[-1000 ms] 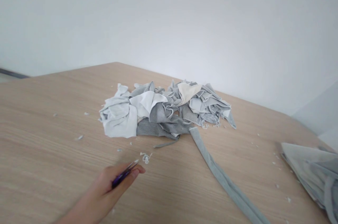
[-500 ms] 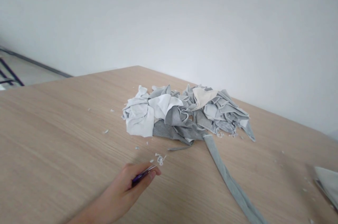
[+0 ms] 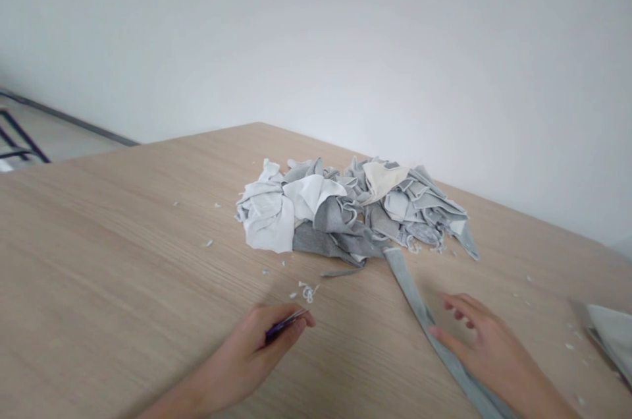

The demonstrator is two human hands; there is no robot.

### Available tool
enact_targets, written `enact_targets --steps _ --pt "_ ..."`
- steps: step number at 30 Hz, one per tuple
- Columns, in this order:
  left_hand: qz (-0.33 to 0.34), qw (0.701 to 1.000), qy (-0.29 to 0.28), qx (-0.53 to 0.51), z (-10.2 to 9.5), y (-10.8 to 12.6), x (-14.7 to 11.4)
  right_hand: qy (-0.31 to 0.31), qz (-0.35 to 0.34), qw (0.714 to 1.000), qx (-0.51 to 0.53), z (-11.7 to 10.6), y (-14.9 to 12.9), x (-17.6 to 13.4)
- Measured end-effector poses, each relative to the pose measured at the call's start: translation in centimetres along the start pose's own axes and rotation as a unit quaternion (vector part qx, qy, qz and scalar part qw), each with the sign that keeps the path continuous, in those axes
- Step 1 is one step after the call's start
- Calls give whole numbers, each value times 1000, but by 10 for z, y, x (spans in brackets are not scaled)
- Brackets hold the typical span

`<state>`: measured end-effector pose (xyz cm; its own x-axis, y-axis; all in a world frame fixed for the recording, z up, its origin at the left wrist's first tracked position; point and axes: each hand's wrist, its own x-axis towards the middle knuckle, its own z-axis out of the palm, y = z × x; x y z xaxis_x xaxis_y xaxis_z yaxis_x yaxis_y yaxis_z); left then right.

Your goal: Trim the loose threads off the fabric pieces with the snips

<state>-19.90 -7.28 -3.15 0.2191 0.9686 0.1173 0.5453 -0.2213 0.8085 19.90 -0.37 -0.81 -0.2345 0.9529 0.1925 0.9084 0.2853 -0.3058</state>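
My left hand (image 3: 269, 343) is closed around purple-handled thread snips (image 3: 284, 327) low in the middle of the view. Only part of the handle and the thin metal tip show. White thread scraps (image 3: 309, 292) lie just beyond that tip. At the lower right my right hand (image 3: 486, 343) is open, its fingers parted. Its thumb is over a long grey fabric strip (image 3: 407, 284); whether it touches the cloth I cannot tell. The strip runs from the cloth pile (image 3: 326, 234) down to the bottom edge and is partly hidden by that hand.
White, grey and cream cloth pieces are heaped on the wooden table (image 3: 123, 261), near the white wall (image 3: 316, 43). Folded pale cloth (image 3: 612, 336) lies at the right edge. Small lint bits dot the tabletop. A dark metal frame (image 3: 22, 136) stands beyond the table's left side.
My right hand has come into view from the lower right, to the grey strip. The left hand, still holding the snips, sits slightly further right in view. The cloth pile looks unchanged.
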Motion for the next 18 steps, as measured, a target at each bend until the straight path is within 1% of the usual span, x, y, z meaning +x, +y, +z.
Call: enact_targets --steps 2,3,5,6,7,9,12,14,16,18 --pt "9 1000 3 -1 0 0 0 -72 6 997 6 24 -5 9" --pt "11 1000 1 -3 0 0 0 -97 10 995 6 33 -6 11" --pt "11 1000 -5 -7 0 0 1 -128 26 991 8 43 -2 13" --pt "10 1000 -6 -8 0 1 1 -130 37 991 9 45 0 13" --pt "10 1000 -7 -7 0 1 1 -124 45 991 9 46 3 11" --pt "11 1000 -2 -5 0 2 0 -91 48 995 1 48 6 8" --pt "14 1000 12 -6 1 3 -1 -34 28 999 -5 53 2 2" --pt "14 1000 17 -5 2 3 -2 -25 23 999 6 55 -4 2" --pt "17 1000 16 -3 2 2 -2 -26 17 999 24 47 -9 5" --pt "22 1000 13 0 2 2 -1 5 4 999 48 23 -11 8"
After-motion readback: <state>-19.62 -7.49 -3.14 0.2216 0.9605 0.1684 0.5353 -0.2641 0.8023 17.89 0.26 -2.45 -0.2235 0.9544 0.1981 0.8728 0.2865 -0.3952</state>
